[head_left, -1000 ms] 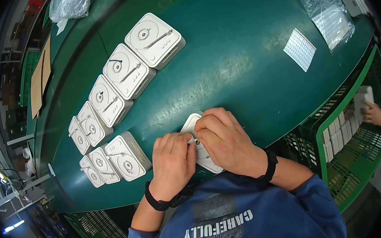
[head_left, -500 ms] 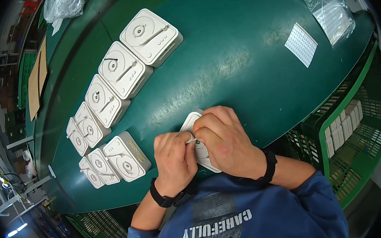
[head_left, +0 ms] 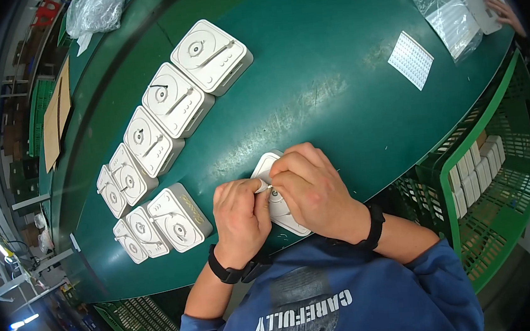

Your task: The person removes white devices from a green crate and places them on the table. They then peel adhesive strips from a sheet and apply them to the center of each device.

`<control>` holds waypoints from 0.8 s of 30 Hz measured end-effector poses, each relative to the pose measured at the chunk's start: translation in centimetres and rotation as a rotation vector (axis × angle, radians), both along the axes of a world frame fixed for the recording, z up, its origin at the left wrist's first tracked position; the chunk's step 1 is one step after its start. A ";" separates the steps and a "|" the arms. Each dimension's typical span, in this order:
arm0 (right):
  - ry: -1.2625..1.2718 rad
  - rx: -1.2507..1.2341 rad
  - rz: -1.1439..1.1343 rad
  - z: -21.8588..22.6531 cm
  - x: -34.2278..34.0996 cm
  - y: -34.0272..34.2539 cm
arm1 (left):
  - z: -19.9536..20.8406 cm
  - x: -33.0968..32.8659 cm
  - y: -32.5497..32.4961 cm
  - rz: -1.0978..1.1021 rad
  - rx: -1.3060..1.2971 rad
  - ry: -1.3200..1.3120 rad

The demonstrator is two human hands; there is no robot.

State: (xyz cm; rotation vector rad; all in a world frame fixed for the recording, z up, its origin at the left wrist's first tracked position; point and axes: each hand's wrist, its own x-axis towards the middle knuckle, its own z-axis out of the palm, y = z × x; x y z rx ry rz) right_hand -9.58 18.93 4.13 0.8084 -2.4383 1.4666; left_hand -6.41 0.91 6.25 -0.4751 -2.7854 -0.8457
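A white, rounded-square device shaped like a small record player (head_left: 290,222) lies on the green table close to my body, partly hidden under my hands. My left hand (head_left: 242,215) is closed over its left side, thumb and forefinger pinching a small white piece. From the right, my right hand (head_left: 314,189) bends over the device, its fingertips pinched together just above the round hub. Whatever sits between those fingertips is too small to make out. Both hands nearly meet.
Several similar white devices (head_left: 178,98) form a slanting row on the left, with a shorter row (head_left: 177,218) nearer me. At right lie a sheet of small labels (head_left: 411,60) and clear plastic bags (head_left: 454,23). A green crate (head_left: 446,181) holds white blocks. Another person's hand (head_left: 503,11) touches a white unit.
The view has shifted slightly. My pinched fingertips have moved a little up the device, uncovering more of its hub. Another person's hand has come in at the far right.
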 end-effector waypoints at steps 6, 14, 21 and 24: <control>0.051 -0.011 -0.052 -0.2 0.3 0.1 | -0.8 0.6 0.1 -0.003 -0.043 0.080; 0.043 -0.003 -0.043 -0.1 0.5 0.2 | -2.0 0.9 0.0 -0.060 -0.072 0.241; 0.029 0.019 -0.075 0.7 0.6 1.0 | -1.1 0.8 0.6 -0.034 -0.131 0.289; -0.019 0.096 -0.149 2.7 -0.1 3.7 | 0.7 1.5 1.3 0.065 -0.230 0.359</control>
